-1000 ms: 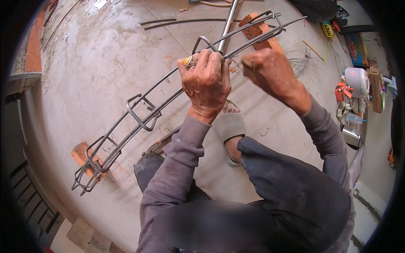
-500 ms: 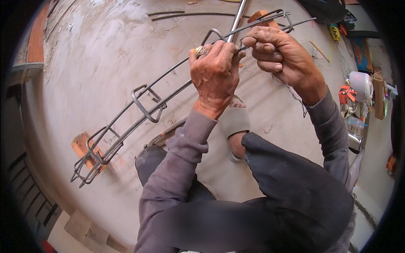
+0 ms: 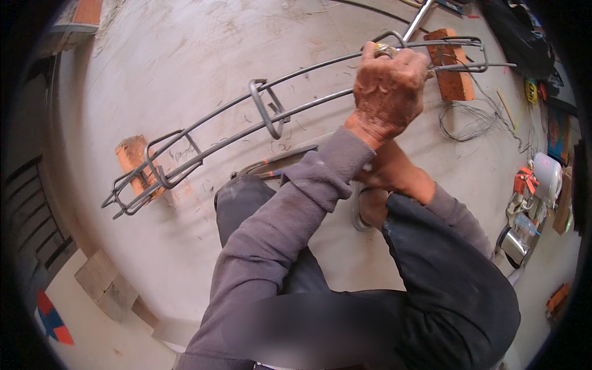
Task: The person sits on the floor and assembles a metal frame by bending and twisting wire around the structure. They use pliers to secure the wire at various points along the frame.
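Observation:
A long rebar cage [image 3: 261, 110] of dark rods and bent stirrups slants across the floor, propped on an orange brick [image 3: 132, 152] at the left and another orange brick [image 3: 456, 86] at the right. My left hand [image 3: 391, 89], wearing a ring, is closed around the cage by a stirrup near the right brick. A shiny metal rod [image 3: 419, 20] slopes away just beyond that hand. Below the left wrist is my right hand [image 3: 385, 163], partly covered by the left arm; its fingers are hidden.
Loose thin wire [image 3: 459, 132] lies coiled beside the right brick. A dark long-framed tool [image 3: 280, 161] rests near my left knee. At the right are a white rounded object [image 3: 547, 176], a red box [image 3: 525, 180] and a steel cylinder [image 3: 513, 246]. Blocks [image 3: 102, 283] sit at lower left.
My right hand has dropped from beside the left hand to below the left wrist. My left hand stays at the cage, and the whole scene has shifted in view.

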Action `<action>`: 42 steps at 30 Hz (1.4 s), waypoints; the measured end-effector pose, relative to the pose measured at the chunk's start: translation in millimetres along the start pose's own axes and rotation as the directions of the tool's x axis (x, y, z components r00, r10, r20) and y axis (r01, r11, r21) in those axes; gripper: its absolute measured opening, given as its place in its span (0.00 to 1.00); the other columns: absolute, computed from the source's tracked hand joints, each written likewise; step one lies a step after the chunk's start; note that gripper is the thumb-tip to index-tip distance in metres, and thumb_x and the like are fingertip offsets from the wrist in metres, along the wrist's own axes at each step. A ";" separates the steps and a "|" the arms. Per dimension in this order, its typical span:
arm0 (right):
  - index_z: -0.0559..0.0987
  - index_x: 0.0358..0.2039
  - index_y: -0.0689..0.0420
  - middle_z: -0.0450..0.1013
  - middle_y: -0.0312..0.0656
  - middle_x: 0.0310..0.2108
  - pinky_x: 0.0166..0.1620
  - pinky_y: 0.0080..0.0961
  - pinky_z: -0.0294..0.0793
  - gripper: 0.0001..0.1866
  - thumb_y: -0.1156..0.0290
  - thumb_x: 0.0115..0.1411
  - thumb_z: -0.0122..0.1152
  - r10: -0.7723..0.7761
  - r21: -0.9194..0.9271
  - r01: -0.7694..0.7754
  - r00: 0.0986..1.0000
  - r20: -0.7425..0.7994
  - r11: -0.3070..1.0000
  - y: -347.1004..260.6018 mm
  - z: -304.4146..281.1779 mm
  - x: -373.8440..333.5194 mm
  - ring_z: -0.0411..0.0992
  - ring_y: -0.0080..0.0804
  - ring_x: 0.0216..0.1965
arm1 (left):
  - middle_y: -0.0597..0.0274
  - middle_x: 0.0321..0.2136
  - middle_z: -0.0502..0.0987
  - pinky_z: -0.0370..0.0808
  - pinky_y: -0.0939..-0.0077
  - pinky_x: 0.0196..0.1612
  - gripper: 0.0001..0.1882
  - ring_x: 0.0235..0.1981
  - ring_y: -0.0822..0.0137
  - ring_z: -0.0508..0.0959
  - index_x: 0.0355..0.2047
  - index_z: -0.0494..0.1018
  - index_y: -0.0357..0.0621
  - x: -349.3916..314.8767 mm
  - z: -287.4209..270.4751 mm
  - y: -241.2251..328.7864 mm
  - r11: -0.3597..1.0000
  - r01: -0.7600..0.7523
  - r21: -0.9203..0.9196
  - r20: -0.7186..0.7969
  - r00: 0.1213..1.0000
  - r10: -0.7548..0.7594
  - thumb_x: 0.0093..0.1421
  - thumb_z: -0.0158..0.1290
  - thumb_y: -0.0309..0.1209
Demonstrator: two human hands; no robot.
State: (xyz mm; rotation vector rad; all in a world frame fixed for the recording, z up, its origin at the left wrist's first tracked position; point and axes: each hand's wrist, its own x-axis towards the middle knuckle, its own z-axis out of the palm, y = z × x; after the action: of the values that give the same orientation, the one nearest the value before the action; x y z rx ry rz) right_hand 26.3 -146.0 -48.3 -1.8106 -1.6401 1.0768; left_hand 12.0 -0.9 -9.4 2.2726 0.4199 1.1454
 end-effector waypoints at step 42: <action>0.78 0.43 0.63 0.76 0.53 0.30 0.39 0.46 0.73 0.22 0.62 0.51 0.60 0.046 0.036 -0.054 0.982 0.182 0.998 9.2 -38.5 -58.0 0.75 0.55 0.31 | 0.49 0.33 0.83 0.78 0.70 0.41 0.13 0.34 0.62 0.83 0.43 0.80 0.36 58.6 -148.8 -19.6 0.922 0.325 -0.209 0.304 0.918 -0.255 0.61 0.60 0.30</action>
State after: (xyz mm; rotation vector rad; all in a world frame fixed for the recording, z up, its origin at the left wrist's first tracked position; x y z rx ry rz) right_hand 63.8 -197.8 -19.2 -1.7806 -1.6685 1.3224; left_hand -74.6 94.1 87.8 2.0178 0.4554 0.6805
